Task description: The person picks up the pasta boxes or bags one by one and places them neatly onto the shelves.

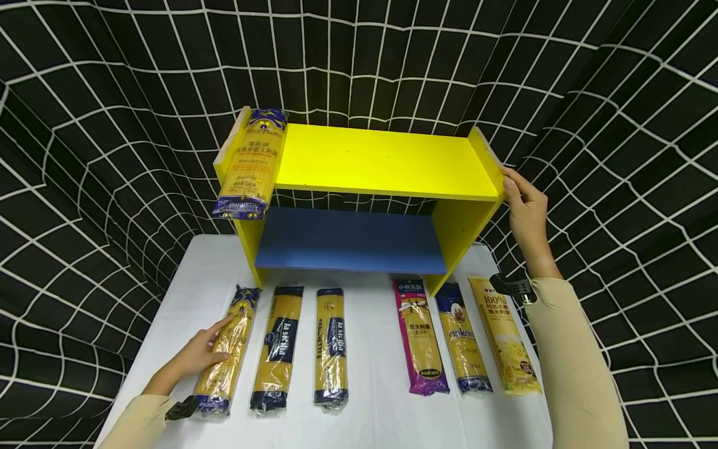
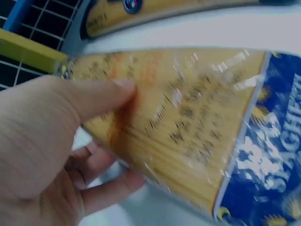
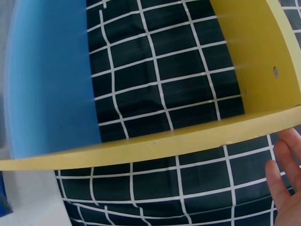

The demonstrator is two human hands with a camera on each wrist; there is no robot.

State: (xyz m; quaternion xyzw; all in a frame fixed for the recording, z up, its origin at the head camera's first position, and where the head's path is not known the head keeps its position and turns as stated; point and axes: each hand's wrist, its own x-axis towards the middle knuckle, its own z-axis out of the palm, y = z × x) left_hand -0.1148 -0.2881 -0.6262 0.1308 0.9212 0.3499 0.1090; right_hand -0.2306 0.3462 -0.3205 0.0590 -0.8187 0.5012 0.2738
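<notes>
My left hand [image 1: 194, 357] is at the leftmost spaghetti pack [image 1: 232, 343] on the table, a clear bag with blue ends. In the left wrist view the thumb lies across the pack's [image 2: 188, 113] face and the other fingers curl at its lower edge, so the hand grips it. At the upper right, my right hand [image 1: 528, 212] touches the outer side of the yellow shelf's right panel [image 1: 487, 159]. Its fingers [image 3: 278, 186] look fairly straight in the right wrist view. A similar spaghetti pack [image 1: 255, 162] lies at the left end of the top board.
Two more blue-labelled pasta packs, one [image 1: 278, 349] beside the other [image 1: 331, 349], lie right of the left hand. Farther right are a pink-purple pack [image 1: 422, 340], a blue-topped pack [image 1: 462, 340] and a yellow pack [image 1: 505, 337]. The shelf's lower board [image 1: 350, 240] is blue.
</notes>
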